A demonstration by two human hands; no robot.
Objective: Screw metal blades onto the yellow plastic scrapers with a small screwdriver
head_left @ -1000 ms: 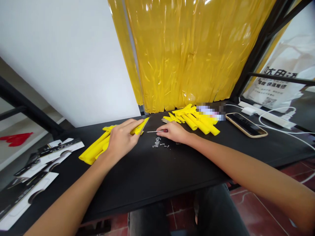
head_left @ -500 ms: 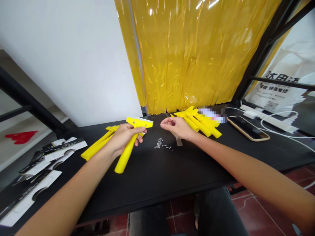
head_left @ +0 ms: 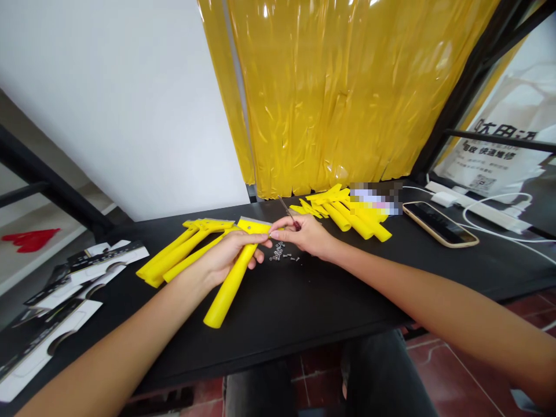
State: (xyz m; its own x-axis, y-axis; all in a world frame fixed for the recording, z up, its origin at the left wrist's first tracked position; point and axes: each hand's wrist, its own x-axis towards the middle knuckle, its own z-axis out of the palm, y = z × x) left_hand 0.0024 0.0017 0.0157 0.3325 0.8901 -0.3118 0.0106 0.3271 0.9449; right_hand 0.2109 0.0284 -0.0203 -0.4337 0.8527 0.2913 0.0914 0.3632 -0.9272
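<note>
Our left hand (head_left: pixel 230 250) is closed around a yellow scraper (head_left: pixel 230 289), gripping it up near the neck, thumb on top of the head (head_left: pixel 249 225) and fingers curled round underneath. Our right hand (head_left: pixel 311 234) is closed too, with a screwdriver (head_left: pixel 296 223) tucked in it, and its thumb and index finger pinch together right by the left thumb at the right end of the head. Something tiny and shiny shows at that pinch, too small for us to say what.

Direction-wise, the scraper's long axis runs on a slant: the butt points back towards us and a bit left, the head sits at the far end, up and to the right. The head goes crosswise, dipping slightly to the right. We've got it over the black table (head_left: pixel 330 307), just left of a little heap of screws (head_left: pixel 277 252); can't tell if the butt touches down.

Looks: bright yellow all over, T-shaped, smooth round handle that's fatter at the butt. A grey strip lines the head's far edge, and there's one dark round dot on its face; our fingers hide the right end.

More yellow scrapers lie just left of the left hand (head_left: pixel 174 256).
</note>
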